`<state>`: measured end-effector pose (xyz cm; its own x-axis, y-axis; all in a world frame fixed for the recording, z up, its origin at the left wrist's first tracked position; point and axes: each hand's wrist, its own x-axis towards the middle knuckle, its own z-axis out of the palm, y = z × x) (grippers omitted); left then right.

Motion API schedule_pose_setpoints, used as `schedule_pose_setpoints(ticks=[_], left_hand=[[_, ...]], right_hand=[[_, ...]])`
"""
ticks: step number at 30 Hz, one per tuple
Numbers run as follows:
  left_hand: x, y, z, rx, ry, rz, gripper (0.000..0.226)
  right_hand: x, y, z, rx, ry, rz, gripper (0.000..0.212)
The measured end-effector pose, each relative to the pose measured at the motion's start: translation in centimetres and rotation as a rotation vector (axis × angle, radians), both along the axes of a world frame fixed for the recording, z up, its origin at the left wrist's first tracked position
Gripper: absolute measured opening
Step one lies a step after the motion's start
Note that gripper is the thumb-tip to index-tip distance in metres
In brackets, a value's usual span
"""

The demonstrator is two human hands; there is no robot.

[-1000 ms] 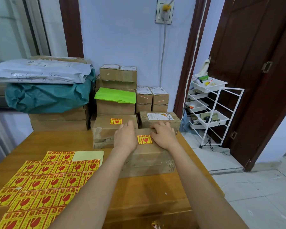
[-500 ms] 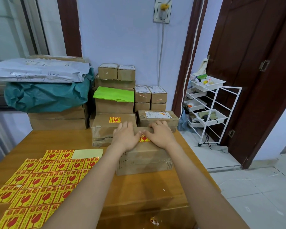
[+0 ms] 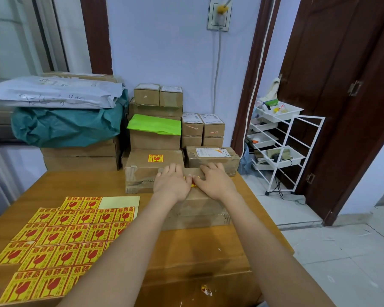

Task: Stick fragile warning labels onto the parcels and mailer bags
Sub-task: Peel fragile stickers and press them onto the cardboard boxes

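A long cardboard parcel (image 3: 200, 212) lies on the wooden table (image 3: 186, 251) in front of me. My left hand (image 3: 172, 182) and my right hand (image 3: 213, 181) lie flat on its top, side by side, fingers straight, pressing a yellow and red fragile label (image 3: 192, 182) of which only a sliver shows between them. Behind it, another parcel (image 3: 152, 167) carries a fragile label (image 3: 155, 158) on its top. Sheets of yellow fragile labels (image 3: 60, 240) are spread on the table at the left.
Stacked cardboard boxes (image 3: 175, 127) stand against the wall behind the table, one under a green sheet (image 3: 155, 124). Grey and teal mailer bags (image 3: 62, 111) lie on boxes at the left. A white wire rack (image 3: 279, 140) stands by the dark door at the right.
Both hands have slid together over the label on the near parcel, so it is almost fully covered now. The parcel has stayed in place.
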<state>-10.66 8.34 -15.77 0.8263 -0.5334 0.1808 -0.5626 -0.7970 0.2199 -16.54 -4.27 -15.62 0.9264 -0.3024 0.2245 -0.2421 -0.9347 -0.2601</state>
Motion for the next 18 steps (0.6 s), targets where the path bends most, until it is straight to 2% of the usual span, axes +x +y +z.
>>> schedule_pose_setpoints(ticks=[18], left_hand=[[-0.13, -0.15, 0.13, -0.014, -0.003, 0.008, 0.049]], right_hand=[[-0.14, 0.14, 0.00, 0.008, -0.012, 0.000, 0.053]])
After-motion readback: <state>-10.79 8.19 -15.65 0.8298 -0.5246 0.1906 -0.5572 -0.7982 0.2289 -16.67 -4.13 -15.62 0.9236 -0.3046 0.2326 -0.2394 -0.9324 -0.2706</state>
